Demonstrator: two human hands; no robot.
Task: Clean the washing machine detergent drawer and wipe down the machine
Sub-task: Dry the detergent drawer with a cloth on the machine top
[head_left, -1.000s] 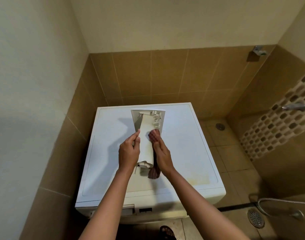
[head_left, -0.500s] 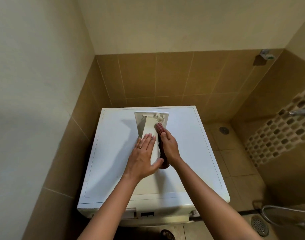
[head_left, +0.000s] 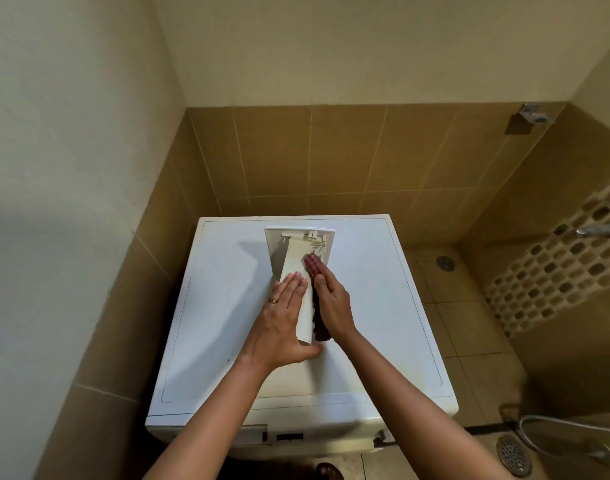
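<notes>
The white detergent drawer (head_left: 296, 252) lies on top of the white washing machine (head_left: 227, 306), its front panel at the far end. My left hand (head_left: 284, 318) lies flat on the drawer's left side with fingers straight, thumb under its near end. My right hand (head_left: 331, 299) presses a dark red checked cloth (head_left: 314, 265) against the drawer's right side. The cloth's far end pokes out past my fingertips, and its near end hangs by my wrist.
The machine stands in a corner of brown tiled walls. A floor drain (head_left: 445, 262) lies at the right, another drain (head_left: 513, 455) and a shower hose (head_left: 553, 422) at the lower right. A tap (head_left: 599, 231) sticks out of the mosaic wall.
My left hand went from gripping the drawer's edge to lying flat on it. My right hand has slid the cloth along the drawer's right side toward the front panel.
</notes>
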